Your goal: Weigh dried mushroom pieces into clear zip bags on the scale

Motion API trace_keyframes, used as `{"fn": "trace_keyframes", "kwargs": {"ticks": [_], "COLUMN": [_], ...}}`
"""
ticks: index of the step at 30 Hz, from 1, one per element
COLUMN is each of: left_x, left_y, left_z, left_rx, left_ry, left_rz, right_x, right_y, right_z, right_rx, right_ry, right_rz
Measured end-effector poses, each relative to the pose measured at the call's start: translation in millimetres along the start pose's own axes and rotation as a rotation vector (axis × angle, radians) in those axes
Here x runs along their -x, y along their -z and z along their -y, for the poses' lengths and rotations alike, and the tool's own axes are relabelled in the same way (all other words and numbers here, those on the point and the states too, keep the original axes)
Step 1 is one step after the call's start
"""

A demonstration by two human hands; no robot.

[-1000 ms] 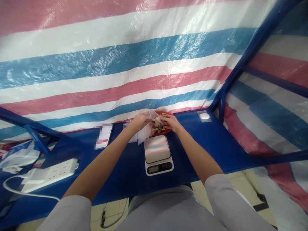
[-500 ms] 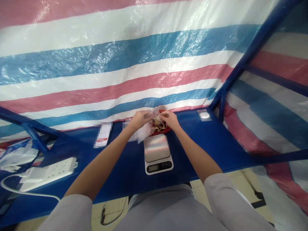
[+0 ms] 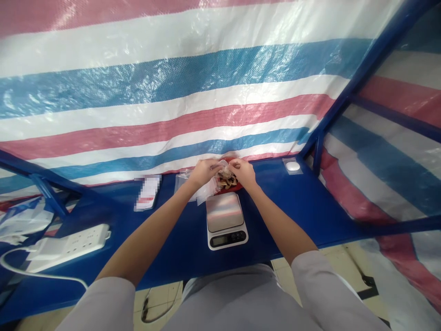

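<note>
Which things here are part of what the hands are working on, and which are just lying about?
Part of the job: left hand, right hand, clear plastic bag, brown pieces, red plate, digital scale.

Just lying about: power strip, blurred paper slip, white round disc, crumpled plastic.

A white power strip (image 3: 69,244) lies on the blue table (image 3: 303,207) beneath striped tarpaulin (image 3: 172,92).

No legible text, digital kitchen scale display (image 3: 223,241) too small to read, white card (image 3: 147,193) pixelated
</note>
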State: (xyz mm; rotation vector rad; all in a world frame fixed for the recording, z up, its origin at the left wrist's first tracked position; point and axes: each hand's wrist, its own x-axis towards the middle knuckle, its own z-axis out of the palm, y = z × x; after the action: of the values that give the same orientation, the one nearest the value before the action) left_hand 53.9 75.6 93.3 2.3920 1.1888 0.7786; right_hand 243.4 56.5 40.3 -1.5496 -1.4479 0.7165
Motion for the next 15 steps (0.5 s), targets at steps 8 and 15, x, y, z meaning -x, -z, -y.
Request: {"fn": "trace_keyframes", "kwargs": {"ticks": [8,15], "left_x": [0.8,3.9], "left_y": [-1.5,-1.3], "left_z": [0.3,-2.4], "left_rx": [0.035,0.048], "left_ry": [0.053,0.089], "left_rz": [-0.029,-0.036], "right_x": [-3.4,-1.5], "right_y": [-7.2,-5.4], "right_z": [-7.7,-2.1], "right_rx": [-0.162,-0.095], "right_ry": [0.083,0.025], "right_rz": [0.11,0.022]}}
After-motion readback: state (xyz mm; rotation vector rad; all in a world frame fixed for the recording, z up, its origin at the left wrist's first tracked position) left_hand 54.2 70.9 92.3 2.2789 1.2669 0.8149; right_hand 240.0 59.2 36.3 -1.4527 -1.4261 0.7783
